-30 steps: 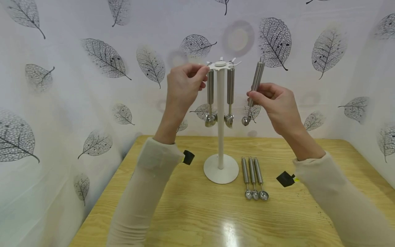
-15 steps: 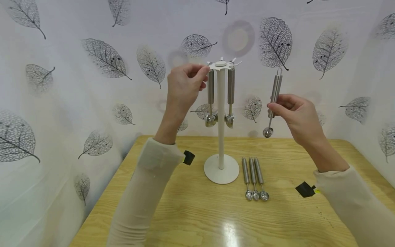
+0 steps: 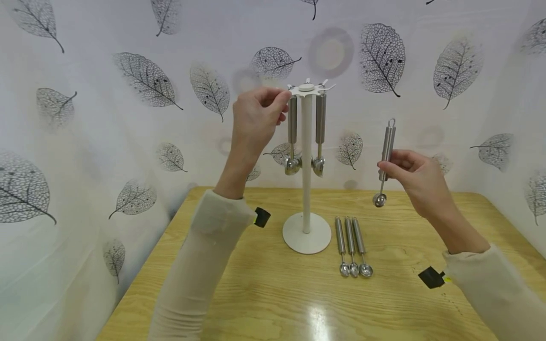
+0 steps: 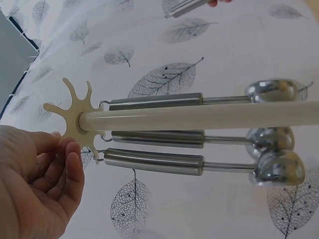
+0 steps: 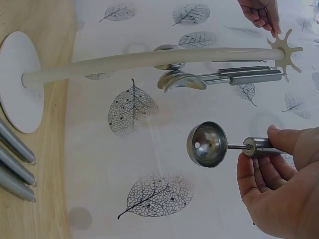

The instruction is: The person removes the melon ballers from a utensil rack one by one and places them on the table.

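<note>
One metal scoop [image 3: 388,144] is in the right hand [image 3: 420,184] — thumb and fingers pinch its handle. It stands almost straight up, ring on top and bowl down, well to the right of the white stand [image 3: 306,189]. The left hand [image 3: 256,116] pinches the stand's top edge — far from that scoop. Three hung scoops [image 4: 152,165] are there; three loose scoops [image 3: 350,235] lie on the table [image 3: 247,289].

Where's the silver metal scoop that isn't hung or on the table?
In the head view's right half, the silver metal scoop is pinched in the right hand, bowl end down, to the right of the white round-based stand.
</note>
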Demonstrator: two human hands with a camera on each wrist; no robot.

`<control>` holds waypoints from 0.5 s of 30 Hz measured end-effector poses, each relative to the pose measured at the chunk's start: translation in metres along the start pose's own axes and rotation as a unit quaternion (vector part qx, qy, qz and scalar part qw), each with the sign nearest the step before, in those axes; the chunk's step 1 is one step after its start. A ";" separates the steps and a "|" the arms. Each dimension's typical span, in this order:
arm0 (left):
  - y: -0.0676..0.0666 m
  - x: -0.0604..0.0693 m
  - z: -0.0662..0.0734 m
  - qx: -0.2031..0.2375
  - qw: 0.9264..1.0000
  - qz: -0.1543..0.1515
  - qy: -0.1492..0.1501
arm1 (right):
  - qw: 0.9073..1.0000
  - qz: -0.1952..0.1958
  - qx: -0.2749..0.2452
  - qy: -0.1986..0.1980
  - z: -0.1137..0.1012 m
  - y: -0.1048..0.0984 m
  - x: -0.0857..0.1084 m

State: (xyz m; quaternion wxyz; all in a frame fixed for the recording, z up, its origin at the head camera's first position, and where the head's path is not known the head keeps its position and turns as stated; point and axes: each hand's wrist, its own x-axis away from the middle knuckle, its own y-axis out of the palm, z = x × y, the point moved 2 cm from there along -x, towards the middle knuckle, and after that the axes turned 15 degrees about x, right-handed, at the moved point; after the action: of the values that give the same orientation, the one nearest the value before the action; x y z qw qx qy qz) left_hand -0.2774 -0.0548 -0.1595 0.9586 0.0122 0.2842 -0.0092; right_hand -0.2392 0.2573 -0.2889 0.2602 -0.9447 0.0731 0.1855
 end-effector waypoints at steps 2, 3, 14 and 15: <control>0.000 0.000 0.000 -0.001 1.000 0.000 0.000 | 1.000 -0.006 0.007 0.001 0.007 0.000 0.003; 0.000 0.000 0.000 0.000 1.000 0.000 0.001 | 1.000 -0.011 0.007 0.002 0.010 0.001 0.005; 0.000 0.000 0.000 -0.009 1.000 0.000 0.001 | 0.995 -0.071 0.042 0.049 0.055 0.008 0.027; 0.000 0.000 -0.001 -0.009 1.000 -0.001 0.001 | 0.995 -0.075 0.038 0.055 0.059 0.009 0.029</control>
State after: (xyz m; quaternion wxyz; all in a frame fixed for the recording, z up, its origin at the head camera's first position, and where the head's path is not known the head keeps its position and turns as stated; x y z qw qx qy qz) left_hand -0.2778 -0.0545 -0.1599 0.9585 0.0035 0.2848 -0.0073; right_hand -0.2327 0.2789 -0.3514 0.3049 -0.9457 0.0236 0.1103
